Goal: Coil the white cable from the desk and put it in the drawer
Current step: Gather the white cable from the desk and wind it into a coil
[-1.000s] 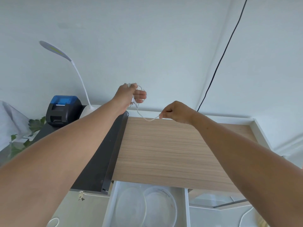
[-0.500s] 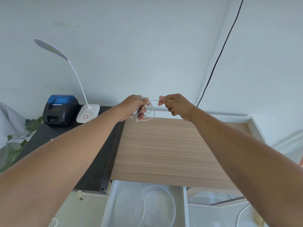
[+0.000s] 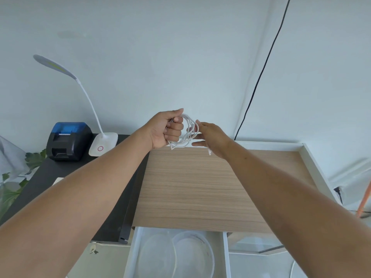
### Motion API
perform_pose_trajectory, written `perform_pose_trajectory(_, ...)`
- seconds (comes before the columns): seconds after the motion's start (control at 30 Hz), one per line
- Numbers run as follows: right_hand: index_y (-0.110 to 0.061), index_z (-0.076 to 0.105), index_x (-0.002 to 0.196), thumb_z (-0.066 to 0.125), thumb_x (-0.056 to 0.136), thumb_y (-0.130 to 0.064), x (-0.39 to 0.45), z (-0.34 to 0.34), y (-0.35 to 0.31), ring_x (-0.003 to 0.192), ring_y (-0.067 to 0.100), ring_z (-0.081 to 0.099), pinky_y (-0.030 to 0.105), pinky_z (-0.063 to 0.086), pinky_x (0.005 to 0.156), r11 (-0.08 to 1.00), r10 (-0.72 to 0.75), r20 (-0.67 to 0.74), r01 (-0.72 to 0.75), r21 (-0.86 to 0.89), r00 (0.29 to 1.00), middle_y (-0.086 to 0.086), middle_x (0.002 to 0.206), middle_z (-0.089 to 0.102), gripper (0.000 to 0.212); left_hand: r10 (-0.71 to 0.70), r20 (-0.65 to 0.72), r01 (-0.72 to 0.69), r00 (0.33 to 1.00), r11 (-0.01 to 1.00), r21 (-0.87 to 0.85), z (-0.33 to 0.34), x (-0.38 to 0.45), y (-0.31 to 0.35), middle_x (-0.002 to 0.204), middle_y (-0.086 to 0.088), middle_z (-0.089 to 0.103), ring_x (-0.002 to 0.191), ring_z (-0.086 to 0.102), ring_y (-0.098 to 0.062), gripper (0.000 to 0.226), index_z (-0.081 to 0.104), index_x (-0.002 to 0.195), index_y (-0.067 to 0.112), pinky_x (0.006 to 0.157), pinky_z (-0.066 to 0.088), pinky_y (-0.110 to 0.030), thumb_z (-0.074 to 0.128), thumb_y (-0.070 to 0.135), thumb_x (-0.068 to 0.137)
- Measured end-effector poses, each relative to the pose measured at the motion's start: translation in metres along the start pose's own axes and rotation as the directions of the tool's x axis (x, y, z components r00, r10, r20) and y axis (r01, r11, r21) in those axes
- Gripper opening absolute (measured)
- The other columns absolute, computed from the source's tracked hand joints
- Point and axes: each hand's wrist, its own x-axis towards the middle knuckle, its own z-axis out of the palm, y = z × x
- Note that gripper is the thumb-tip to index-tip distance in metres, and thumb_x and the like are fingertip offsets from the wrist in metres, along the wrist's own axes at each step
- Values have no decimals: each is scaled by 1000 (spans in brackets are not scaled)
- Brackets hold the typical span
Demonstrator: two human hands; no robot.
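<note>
White cable [image 3: 187, 130]: gathered into several loose loops, held in the air above the far edge of the wooden desk top [image 3: 200, 183], close to the wall. Loops hang off the left hand [image 3: 166, 129], which is curled into a fist around one side of the bundle, thumb on top. A short end pokes out below the fist.

Right hand [image 3: 210, 137]: just beside the coil, fingers loosely spread and touching the loops' right side; no firm pinch visible. A pale tip shows under this hand, too small to tell whether it is the cable's plug.

Drawer [image 3: 130, 255]: white, pulled open below the desk's near edge. Inside lie clear round plastic items, possibly lids or tubs; outlines overlap and are hard to separate. The drawer's front is cut off by the frame.

Left of the wood top, a black surface [image 3: 66, 173] carries a blue-and-black small printer [image 3: 69, 141] and a white gooseneck lamp [image 3: 102, 144]. Green leaves [image 3: 12, 189] at far left, partly cropped. A black cord [image 3: 261, 73] runs down the wall.
</note>
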Motion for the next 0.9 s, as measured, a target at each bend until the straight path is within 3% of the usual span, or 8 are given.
perform_pose_trajectory(0.1, 3, 63, 120, 40, 106, -34, -1, 4, 3, 96, 29, 67, 49, 54, 93, 979, 17, 12, -19, 203, 1000, 18, 110, 69, 46, 36, -90, -41, 995, 998, -49, 4, 5, -1, 43, 9, 26, 33, 16, -6, 44, 39, 58, 21, 29, 16, -17, 50, 37, 98)
perform_pose_trajectory(0.23, 3, 55, 127, 40, 105, -34, -5, 10, 4, 93, 31, 68, 42, 59, 76, 941, 36, -10, -31, 337, 999, 20, 110, 66, 46, 76, -329, -87, 941, 996, -19, 7, 14, -11, 44, 8, 27, 30, 19, -6, 41, 39, 62, 19, 29, 15, -16, 52, 35, 98)
perform_pose_trajectory(0.3, -3, 56, 127, 40, 105, -34, -5, 14, 6, 94, 32, 67, 44, 58, 79, 934, 41, -30, -28, 357, 999, 21, 112, 65, 41, 100, -400, -114, 911, 993, -11, 8, 18, -18, 45, 7, 28, 31, 19, -7, 41, 40, 63, 18, 31, 15, -16, 52, 35, 98)
perform_pose_trajectory(0.4, -5, 66, 116, 40, 104, -39, -4, 21, 10, 95, 33, 68, 49, 54, 89, 958, 25, -55, -8, 286, 998, 16, 103, 71, 44, 133, -460, -159, 878, 987, -17, 12, 23, -25, 44, 7, 28, 31, 20, -8, 41, 41, 64, 17, 33, 16, -17, 51, 36, 99)
perform_pose_trajectory(0.5, -10, 69, 96, 38, 100, -55, -3, 28, 10, 77, 26, 69, 42, 54, 75, 966, 48, -105, -19, 256, 993, 2, 75, 70, 54, 165, -511, -216, 844, 976, -42, 19, 26, -31, 43, 6, 27, 32, 21, -9, 42, 41, 65, 16, 33, 19, -17, 48, 38, 101)
perform_pose_trajectory(0.6, -12, 71, 94, 33, 95, -65, -2, 30, 9, 74, 22, 69, 39, 55, 74, 965, 27, -99, 0, 264, 995, -2, 71, 71, 65, 177, -549, -252, 817, 966, -63, 23, 27, -35, 44, 6, 28, 33, 24, -10, 40, 41, 69, 16, 35, 23, -18, 46, 40, 101)
perform_pose_trajectory(0.73, -17, 67, 86, 35, 100, -54, -5, 28, 9, 65, 13, 65, 30, 52, 65, 996, -70, -194, 78, 34, 979, -8, 68, 68, 51, 172, -545, -237, 821, 970, -51, 23, 24, -40, 39, 6, 36, 33, 36, -11, 40, 44, 72, 14, 39, 36, -21, 42, 41, 102)
perform_pose_trajectory(0.9, -13, 66, 94, 39, 102, -35, -8, 29, 6, 69, 16, 59, 31, 51, 61, 973, -170, -222, 129, -190, 960, 2, 84, 63, 36, 140, -538, -219, 831, 972, -85, 23, 20, -45, 51, 0, 40, 42, 42, -15, 43, 44, 70, 13, 45, 45, -25, 41, 40, 103)
